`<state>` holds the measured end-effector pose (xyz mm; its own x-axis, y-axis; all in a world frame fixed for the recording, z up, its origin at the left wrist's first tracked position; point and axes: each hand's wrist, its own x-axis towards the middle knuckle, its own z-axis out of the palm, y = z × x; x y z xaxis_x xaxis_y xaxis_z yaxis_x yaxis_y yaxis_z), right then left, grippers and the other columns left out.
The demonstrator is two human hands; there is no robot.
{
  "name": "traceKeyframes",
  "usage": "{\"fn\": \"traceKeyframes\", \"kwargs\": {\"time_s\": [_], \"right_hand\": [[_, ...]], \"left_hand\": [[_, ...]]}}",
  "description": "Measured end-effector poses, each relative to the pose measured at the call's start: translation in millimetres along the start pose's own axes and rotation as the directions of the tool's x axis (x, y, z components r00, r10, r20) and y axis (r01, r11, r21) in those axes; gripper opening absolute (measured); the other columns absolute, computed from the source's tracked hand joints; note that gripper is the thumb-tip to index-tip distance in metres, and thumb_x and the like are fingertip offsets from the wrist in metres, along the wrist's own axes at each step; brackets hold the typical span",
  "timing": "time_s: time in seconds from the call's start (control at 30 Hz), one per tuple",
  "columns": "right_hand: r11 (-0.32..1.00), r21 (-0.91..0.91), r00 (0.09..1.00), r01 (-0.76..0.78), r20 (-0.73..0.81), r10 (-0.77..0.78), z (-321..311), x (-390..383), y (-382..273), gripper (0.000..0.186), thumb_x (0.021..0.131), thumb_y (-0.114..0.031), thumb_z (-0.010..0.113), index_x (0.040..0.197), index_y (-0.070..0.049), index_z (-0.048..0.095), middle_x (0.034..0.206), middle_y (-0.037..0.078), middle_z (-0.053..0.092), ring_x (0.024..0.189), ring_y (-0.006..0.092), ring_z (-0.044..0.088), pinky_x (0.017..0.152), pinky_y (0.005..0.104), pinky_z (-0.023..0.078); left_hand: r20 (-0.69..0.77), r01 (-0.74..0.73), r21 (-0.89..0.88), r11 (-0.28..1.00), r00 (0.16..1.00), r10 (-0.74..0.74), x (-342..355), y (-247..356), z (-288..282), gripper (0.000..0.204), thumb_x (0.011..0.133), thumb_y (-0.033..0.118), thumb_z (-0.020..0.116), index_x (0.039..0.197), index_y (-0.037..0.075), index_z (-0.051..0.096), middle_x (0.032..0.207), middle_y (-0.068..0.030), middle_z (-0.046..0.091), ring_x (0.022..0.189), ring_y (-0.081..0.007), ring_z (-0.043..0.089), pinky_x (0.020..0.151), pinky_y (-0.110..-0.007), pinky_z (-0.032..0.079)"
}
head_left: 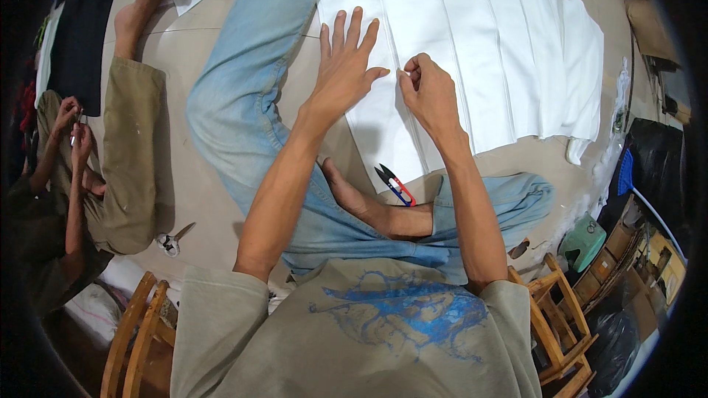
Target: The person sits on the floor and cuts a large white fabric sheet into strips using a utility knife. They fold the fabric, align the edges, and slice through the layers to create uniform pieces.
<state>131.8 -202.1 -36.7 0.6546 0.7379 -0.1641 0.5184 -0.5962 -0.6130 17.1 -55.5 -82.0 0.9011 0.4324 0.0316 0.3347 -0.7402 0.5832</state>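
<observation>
Nearest the camera comes the person's grey shirt with a blue print (398,313), and from it both bare forearms reach forward over blue-jeaned legs (243,96) to a stack of white fabric panels (509,51) spread on the floor (188,44). Left hand (345,66) lies flat on the near left panel, fingers released and splayed, palm pressing the cloth down. Right hand (430,94) sits just beside it to the right, its fingers (410,68) pinched together on a raised fold or seam of the same white cloth; whether a thread or the fabric itself is caught between them cannot be told. Below the right-hand fingers, toward the person, a small pair of thread snips with a red and blue handle (396,185) lies on the lower edge of the fabric, near a bare foot (354,199). Far left of the left-hand fingers, another person in olive trousers (133,155) sits on the floor, hands (74,129) raised together. Wooden chair frames (564,324) stand at the lower right.
</observation>
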Motion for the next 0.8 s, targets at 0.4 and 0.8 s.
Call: {"fn": "traceKeyframes", "kwargs": {"time_s": [0.4, 0.8], "right_hand": [[0.869, -0.49, 0.996, 0.067, -0.012, -0.084, 23, 6, -18, 0.017, 0.093, -0.012, 0.067, 0.091, 0.003, 0.059, 0.08, 0.023, 0.069, 0.075, 0.0368, 0.072, 0.064, 0.045, 0.059], [0.946, 0.285, 0.987, -0.154, 0.003, 0.16, -2, 1, 7, 0.021, 0.095, -0.014, 0.067, 0.096, 0.007, 0.068, 0.074, 0.012, 0.071, 0.067, 0.0181, 0.069, 0.064, 0.0316, 0.053]], "left_hand": [[-0.032, 0.0, -0.025, 1.0, 0.999, -0.001, 1, 1, 0, 0.083, 0.091, 0.031, 0.076, 0.16, 0.007, 0.036, 0.17, -0.0232, 0.017, 0.158, -0.0453, 0.007, 0.126, -0.064, 0.005], [-0.125, -0.02, -0.065, 0.998, 0.992, 0.012, 1, 2, 8, 0.083, 0.088, 0.029, 0.079, 0.157, 0.006, 0.041, 0.168, -0.0249, 0.022, 0.157, -0.0454, 0.012, 0.126, -0.063, 0.008]]}}
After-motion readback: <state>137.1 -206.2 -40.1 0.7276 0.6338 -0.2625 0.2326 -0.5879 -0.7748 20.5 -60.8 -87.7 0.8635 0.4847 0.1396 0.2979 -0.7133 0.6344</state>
